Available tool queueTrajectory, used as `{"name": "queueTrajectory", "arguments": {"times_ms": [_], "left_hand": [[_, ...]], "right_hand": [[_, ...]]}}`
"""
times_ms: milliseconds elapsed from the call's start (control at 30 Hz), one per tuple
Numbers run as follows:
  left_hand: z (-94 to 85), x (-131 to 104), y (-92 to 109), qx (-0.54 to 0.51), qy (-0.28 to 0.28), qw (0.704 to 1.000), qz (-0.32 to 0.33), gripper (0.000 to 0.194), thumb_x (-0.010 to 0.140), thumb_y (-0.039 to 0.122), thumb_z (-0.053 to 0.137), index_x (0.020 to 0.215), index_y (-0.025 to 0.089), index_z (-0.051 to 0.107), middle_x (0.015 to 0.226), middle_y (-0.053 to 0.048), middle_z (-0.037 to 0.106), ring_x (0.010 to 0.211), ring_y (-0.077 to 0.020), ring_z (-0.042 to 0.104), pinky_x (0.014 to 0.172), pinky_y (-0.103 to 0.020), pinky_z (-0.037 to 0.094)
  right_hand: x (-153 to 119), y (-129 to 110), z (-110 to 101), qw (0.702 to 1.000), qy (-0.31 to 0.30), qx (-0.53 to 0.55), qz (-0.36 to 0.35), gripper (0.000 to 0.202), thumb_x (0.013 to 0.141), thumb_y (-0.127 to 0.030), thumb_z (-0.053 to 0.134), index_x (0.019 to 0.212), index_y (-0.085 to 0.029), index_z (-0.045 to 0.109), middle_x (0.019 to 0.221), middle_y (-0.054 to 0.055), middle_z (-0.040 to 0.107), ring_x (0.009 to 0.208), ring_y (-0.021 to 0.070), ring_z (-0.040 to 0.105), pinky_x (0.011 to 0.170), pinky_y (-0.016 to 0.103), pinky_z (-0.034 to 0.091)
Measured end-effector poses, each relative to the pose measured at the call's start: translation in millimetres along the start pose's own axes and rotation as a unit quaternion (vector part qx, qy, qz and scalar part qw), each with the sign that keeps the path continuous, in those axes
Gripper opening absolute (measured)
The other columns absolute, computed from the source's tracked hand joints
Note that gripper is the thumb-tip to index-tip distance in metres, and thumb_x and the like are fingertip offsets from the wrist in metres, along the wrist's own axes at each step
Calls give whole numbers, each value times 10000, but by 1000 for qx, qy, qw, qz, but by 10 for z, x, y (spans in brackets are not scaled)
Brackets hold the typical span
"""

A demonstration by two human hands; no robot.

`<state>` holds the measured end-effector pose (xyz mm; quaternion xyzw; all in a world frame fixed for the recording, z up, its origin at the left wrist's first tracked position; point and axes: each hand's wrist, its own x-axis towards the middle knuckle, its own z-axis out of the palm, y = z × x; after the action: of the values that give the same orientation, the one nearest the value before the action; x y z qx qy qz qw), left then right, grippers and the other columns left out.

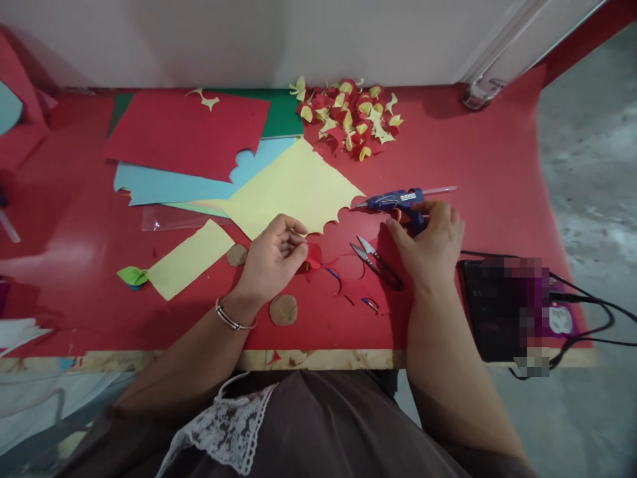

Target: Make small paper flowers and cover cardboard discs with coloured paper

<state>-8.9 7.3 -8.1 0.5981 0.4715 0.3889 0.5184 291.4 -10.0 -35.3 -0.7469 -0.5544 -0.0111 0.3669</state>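
Observation:
My left hand [276,255] is closed, its thumb and fingers pinching a small red paper piece [313,255]. My right hand [432,242] is at the handle of a blue hot glue gun [398,199], fingers curled round it and thumb beside the orange trigger. A clear glue stick [440,190] pokes out of the gun's rear, and the nozzle points left. Between my hands lie thread snips [375,260], blades apart. Two round brown discs rest near my left hand, one of them a cardboard-like disc [283,310] close to the wrist.
Yellow paper [293,189] with scalloped edges overlaps blue paper [169,182] and red paper [189,133]. Red and yellow paper cutouts [348,116] are heaped at the back. A phone [490,309] with cables lies on the right, a clear bottle [482,91] behind. A yellow strip [192,260] lies left.

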Motion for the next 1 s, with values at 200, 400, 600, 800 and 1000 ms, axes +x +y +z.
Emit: {"name": "queueTrajectory", "arguments": {"times_ms": [200, 400, 600, 800, 1000], "left_hand": [[-10, -10, 64, 25, -10, 1000, 1, 191, 853, 143, 704, 1019, 215, 642, 781, 21, 687, 673, -97, 662, 627, -199, 558], [-44, -4, 151, 75, -33, 995, -49, 198, 869, 99, 641, 1013, 228, 599, 727, 46, 665, 604, -87, 633, 570, -180, 523], [-51, 12, 152, 88, -32, 995, -42, 185, 887, 83, 625, 998, 227, 591, 731, 42, 676, 607, -88, 653, 567, -180, 533], [-48, 3, 130, 91, -31, 995, -31, 175, 893, 90, 624, 1003, 225, 606, 737, 39, 676, 599, -82, 646, 563, -178, 528], [-50, 21, 118, 96, -33, 994, -36, 179, 885, 82, 627, 996, 221, 612, 728, 46, 666, 603, -76, 631, 582, -174, 524]], "right_hand": [[-17, -61, -17, 1000, 7, 15, 14, 283, 798, -245, 831, 989, -242, 623, 1020, 122, 714, 887, 292, 604, 858, 499, 477], [-94, -360, -131, 997, -53, 27, 55, 248, 836, -312, 709, 1056, -247, 613, 1038, 65, 743, 882, 275, 703, 828, 463, 537], [-109, -349, -104, 990, -133, -10, 52, 384, 844, -511, 784, 1065, -247, 613, 1072, 102, 734, 981, 328, 650, 924, 533, 512], [-142, -347, -110, 988, -137, -59, 41, 485, 823, -598, 809, 1091, -232, 637, 1053, 127, 699, 1046, 359, 609, 956, 559, 490], [-142, -375, -101, 985, -146, -76, 61, 419, 800, -537, 791, 1048, -242, 626, 997, 102, 684, 964, 328, 612, 865, 496, 499]]}}
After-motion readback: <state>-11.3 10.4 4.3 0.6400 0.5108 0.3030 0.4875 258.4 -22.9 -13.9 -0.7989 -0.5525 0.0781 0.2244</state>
